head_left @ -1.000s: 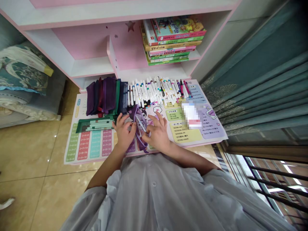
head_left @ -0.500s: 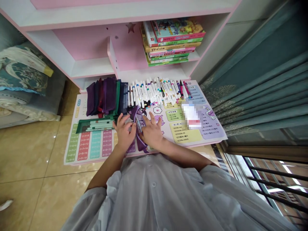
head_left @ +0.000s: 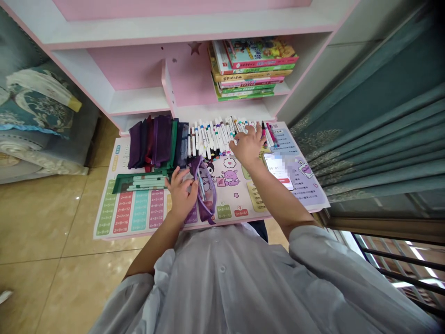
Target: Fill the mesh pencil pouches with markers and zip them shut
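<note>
My left hand [head_left: 181,194] grips the edge of an open purple pencil case [head_left: 205,188] that lies on the printed desk mat [head_left: 139,211]; a marker shows inside the case. My right hand [head_left: 246,144] is stretched to the far side of the mat, fingers spread and resting on the row of white markers [head_left: 213,135]. I cannot see whether a marker is between its fingers.
A stack of purple, red and green pencil cases [head_left: 155,141] stands left of the markers. A green case [head_left: 139,182] holding markers lies beside my left hand. A phone [head_left: 280,169] lies at the right. Books [head_left: 252,67] fill the pink shelf; a curtain [head_left: 375,120] hangs right.
My right hand has left the purple pencil case and reached forward to the row of markers. My left hand has stayed on the case. The view has tilted slightly.
</note>
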### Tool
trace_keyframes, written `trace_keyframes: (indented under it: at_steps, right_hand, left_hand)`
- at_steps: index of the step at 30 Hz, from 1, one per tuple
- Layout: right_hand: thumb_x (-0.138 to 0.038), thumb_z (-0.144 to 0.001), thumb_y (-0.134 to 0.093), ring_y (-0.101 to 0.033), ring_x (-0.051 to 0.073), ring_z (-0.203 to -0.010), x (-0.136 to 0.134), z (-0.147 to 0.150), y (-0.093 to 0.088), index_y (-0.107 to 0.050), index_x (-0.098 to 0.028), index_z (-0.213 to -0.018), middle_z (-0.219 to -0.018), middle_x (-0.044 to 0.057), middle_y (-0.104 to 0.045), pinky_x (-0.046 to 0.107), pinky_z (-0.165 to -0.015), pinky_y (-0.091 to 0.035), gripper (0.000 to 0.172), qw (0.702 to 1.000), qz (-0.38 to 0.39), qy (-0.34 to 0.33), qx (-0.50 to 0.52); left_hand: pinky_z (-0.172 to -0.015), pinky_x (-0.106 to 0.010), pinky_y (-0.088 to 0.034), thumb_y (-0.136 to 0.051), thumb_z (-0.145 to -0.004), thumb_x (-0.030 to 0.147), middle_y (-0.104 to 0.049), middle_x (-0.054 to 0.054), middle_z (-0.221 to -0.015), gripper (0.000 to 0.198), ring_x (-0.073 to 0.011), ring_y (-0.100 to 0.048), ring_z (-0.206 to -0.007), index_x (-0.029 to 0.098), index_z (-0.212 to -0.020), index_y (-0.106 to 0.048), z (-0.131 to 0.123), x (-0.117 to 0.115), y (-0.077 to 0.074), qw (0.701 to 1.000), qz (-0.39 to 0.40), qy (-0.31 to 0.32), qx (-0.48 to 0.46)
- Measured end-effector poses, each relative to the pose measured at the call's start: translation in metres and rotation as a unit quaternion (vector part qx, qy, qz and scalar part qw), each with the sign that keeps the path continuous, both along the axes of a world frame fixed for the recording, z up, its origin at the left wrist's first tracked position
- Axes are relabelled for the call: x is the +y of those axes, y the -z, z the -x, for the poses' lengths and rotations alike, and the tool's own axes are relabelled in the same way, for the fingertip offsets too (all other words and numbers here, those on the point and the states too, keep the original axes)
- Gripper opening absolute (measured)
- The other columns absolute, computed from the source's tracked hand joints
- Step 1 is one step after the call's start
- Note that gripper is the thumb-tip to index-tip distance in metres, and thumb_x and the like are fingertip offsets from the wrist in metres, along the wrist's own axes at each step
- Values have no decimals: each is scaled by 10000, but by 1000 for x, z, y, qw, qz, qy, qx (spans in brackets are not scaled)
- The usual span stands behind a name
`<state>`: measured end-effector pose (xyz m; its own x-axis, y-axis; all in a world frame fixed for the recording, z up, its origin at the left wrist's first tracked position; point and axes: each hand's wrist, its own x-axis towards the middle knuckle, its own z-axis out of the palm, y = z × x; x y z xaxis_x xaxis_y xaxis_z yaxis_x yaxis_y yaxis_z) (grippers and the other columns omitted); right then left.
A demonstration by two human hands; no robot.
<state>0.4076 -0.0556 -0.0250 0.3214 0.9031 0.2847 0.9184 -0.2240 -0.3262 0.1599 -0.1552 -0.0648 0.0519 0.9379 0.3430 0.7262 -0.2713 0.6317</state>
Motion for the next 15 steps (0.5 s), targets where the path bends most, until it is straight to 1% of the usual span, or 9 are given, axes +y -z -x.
trace_keyframes:
  at_steps: [2, 5, 10, 15]
  right_hand:
    - [-284, -837, -570, -264, 467, -1501, 17, -10, 4, -743, -158, -972, -1515, 181, -496, 757, -1109, -288, 254, 1000, 19, 14, -1]
    - [-295, -848, -566, -248, 466, -1498, 33, -16, 9, -740, -144, -1002, -1516, 195, -486, 745, -1112, -270, 278, 999, 44, 29, -4]
    - [-303, -854, -577, -221, 454, -1495, 46, -19, 15, -733, -119, -1019, -1506, 202, -475, 747, -1126, -219, 292, 997, 68, 42, -15]
    - [-394, -861, -610, -189, 459, -1492, 56, -22, 19, -699, -101, -1146, -1516, 224, -448, 780, -1116, -173, 419, 993, 100, 59, -28]
  left_hand:
    - [-1186, -702, -162, -592, -909, 347, -707, -73, -1266, 270, -345, -450, -1430, 218, -682, -663, 0, 0, 1, 1000, 1, -1, -1]
    - [-1201, -686, -157, -593, -913, 351, -700, -65, -1278, 272, -337, -445, -1434, 219, -686, -663, 1, 0, 3, 1000, 5, -3, 6]
    - [-1206, -679, -162, -588, -919, 358, -701, -64, -1272, 281, -333, -449, -1427, 220, -686, -664, 2, 0, 3, 1000, 4, 0, 7]
    - [-1204, -683, -163, -593, -913, 347, -703, -62, -1269, 263, -328, -454, -1424, 223, -694, -669, 2, 0, 2, 1000, 7, -4, 6]
